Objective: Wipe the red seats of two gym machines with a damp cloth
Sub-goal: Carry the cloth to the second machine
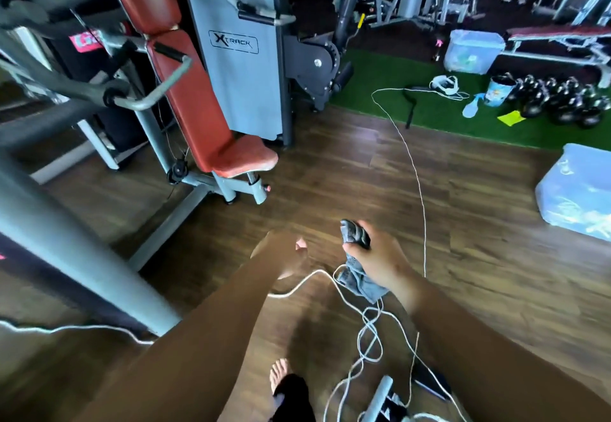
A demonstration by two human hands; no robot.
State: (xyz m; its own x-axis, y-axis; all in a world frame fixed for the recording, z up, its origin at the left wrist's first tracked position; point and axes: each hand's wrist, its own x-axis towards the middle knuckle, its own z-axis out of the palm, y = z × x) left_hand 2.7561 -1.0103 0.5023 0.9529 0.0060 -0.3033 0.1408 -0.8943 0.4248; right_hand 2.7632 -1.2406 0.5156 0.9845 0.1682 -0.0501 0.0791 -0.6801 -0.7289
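Head view: a grey cloth is gripped in the right hand. The left hand is blurred; its grasp cannot be told. Ahead-left, well apart from the cloth, the red seat is seen above the wooden floor.

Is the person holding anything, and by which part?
The right hand grips a dark cloth around its bunched middle, ends showing above and below. The left hand, blurred, seems empty.

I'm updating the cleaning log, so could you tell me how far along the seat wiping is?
Done: nothing confirmable; the red seat looks worn, not clearly wiped. In hand: the right hand grips the cloth, apart from the seat. Left: wiping, apparently both seats.
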